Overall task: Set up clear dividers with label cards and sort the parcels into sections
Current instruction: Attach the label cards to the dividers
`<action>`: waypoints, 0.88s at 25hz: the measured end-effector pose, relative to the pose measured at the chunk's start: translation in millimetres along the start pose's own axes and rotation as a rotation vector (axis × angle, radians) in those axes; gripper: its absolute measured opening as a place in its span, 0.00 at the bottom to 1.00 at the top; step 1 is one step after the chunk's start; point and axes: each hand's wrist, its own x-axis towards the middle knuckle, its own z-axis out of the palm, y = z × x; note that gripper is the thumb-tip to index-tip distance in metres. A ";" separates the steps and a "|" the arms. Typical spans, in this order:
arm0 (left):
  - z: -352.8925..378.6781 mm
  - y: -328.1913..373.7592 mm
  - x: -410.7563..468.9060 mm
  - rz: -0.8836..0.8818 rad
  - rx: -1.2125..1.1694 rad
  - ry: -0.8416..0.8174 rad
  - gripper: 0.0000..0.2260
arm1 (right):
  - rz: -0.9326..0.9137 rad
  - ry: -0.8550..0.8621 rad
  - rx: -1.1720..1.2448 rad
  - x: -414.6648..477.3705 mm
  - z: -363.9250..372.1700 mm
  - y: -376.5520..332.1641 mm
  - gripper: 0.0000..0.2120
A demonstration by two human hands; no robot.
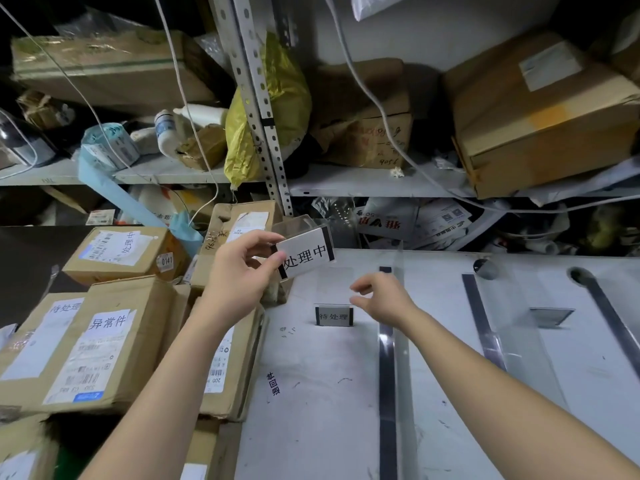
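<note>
Where closest to the body, just two bare forearms reaching over a pale, scuffed surface [311, 410]. Stacked at near left, off its edge: cardboard parcels [104, 341], paper labels up, none yet sorted into a section.

Further in, standing upright along the surface: clear dividers [387, 358], dark-edged and running away from the camera. One small label stand [334, 316] already set down left of the nearest divider, and a second stand [550, 317], seemingly empty, well to the right.

Hovering just past that label stand, close by the nearest divider's far end: right hand [384, 299], fingers loosely curled, thumb and forefinger apart, holding nothing visible (contact with the clear pane impossible to judge).

Raised above and to the left, over the surface's far left corner: left hand [242, 268], thumb and fingertips pinched on the left end of a clear card holder [306, 256] with a white printed card inside. Probably light and stiff, yet slick and easily scratched or cracked. Best taken by the short edges or the base, never across the printed face, and set down squarely rather than dropped.

Behind everything, a metal shelf [363, 183] crammed with boxes and bags.
</note>
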 end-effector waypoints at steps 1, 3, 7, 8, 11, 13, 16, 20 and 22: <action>5.1 6.8 -1.2 0.016 0.013 -0.001 0.08 | -0.012 0.035 0.060 -12.2 -14.9 -1.6 0.14; 18.1 23.2 -2.9 0.042 0.017 -0.014 0.07 | -0.029 0.094 0.132 -42.6 -48.6 1.0 0.14; 66.9 61.2 -3.7 0.132 0.046 -0.135 0.07 | -0.003 0.241 0.128 -119.8 -112.6 38.9 0.16; 83.5 71.6 -4.0 0.152 0.058 -0.175 0.07 | 0.023 0.257 0.090 -139.0 -125.1 51.9 0.18; 146.1 106.8 -10.3 0.212 0.092 -0.293 0.06 | 0.129 0.253 -0.004 -195.3 -156.1 95.0 0.24; 191.7 120.4 -15.2 0.231 0.121 -0.352 0.04 | 0.178 0.237 -0.034 -227.0 -169.0 121.3 0.28; 257.6 120.1 -23.5 0.192 0.209 -0.446 0.02 | 0.233 0.246 -0.070 -263.6 -178.1 158.1 0.27; 320.3 95.3 -29.4 0.144 0.346 -0.561 0.05 | 0.282 0.260 -0.190 -291.0 -178.3 200.0 0.27; 341.5 81.5 -29.0 0.133 0.415 -0.590 0.06 | 0.304 0.229 -0.242 -298.7 -175.6 216.0 0.27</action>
